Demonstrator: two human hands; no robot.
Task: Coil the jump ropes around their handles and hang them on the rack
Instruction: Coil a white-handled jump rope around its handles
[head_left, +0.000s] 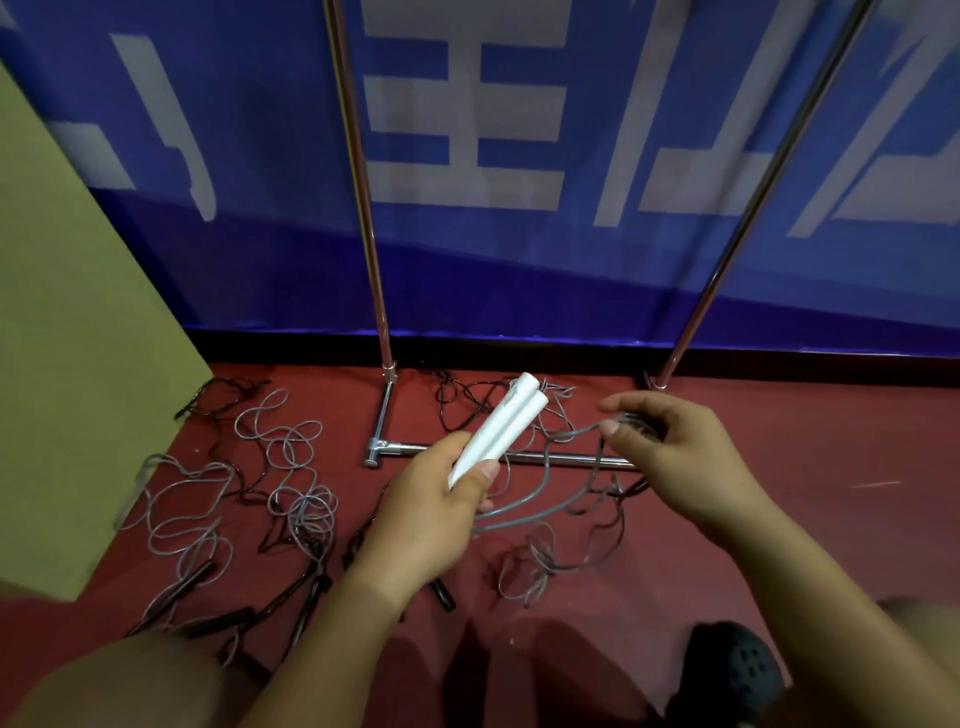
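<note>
While the left hand (431, 514) clamps both white handles (498, 428) side by side, tips twd the rack (371, 228), the right hand (670, 441) pinches the grey cord (561, 506) just beside them; hands apart, wrap not yet begun. Best practice, by judgement: keep handles parallel, cord taut, lay turns snug w/o overlap, feed slack from the red floor (779, 467). Other ropes (291, 467) lie tangled left of the rack foot, count unclear; rack top cut off, hooks not visible.

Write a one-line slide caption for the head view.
Left hand grips paired white handles; right hand pinches the grey rope before the rack.
</note>
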